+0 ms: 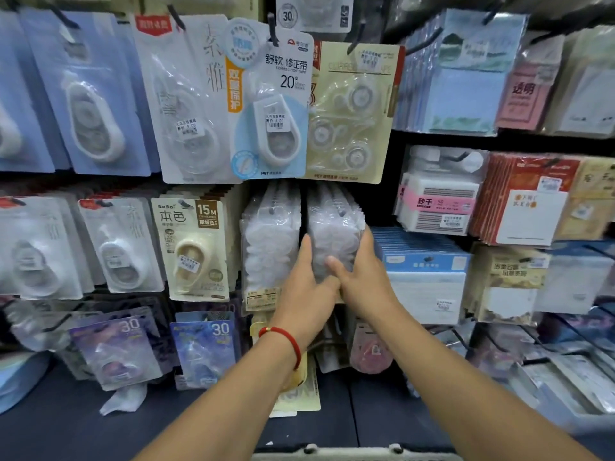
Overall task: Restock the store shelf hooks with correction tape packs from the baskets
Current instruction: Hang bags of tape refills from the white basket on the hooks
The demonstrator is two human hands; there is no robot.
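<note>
Correction tape packs [334,227] hang in a thick clear stack on a hook in the middle row of the shelf, and both of my hands are on that stack. My right hand [361,277] wraps it from the right side: its fingers [367,239] curl up along the right edge and the thumb presses across the front. My left hand [307,287] comes in from the left with its fingers [306,251] held fairly straight, laid flat against the stack's left side in the gap between it and the neighbouring stack. The two hands touch each other near the thumbs at the bottom of the packs. A red string bracelet [286,341] sits on my left wrist.

Just to the left, a second stack of clear packs [269,241] hangs on its own hook, touching or nearly touching the one I hold. Further left is a beige pack marked 15M [193,247]. Above, a white and pale blue pack marked 20 [273,104] hangs in the upper row, with a cream card of refill spools [349,114] beside it. To the right of my hands sit blue-topped note pads [422,271]. Below, purple packs marked 30 [206,347] hang over the dark shelf base [66,427]. At the very bottom edge I see a grey basket rim [352,452].
</note>
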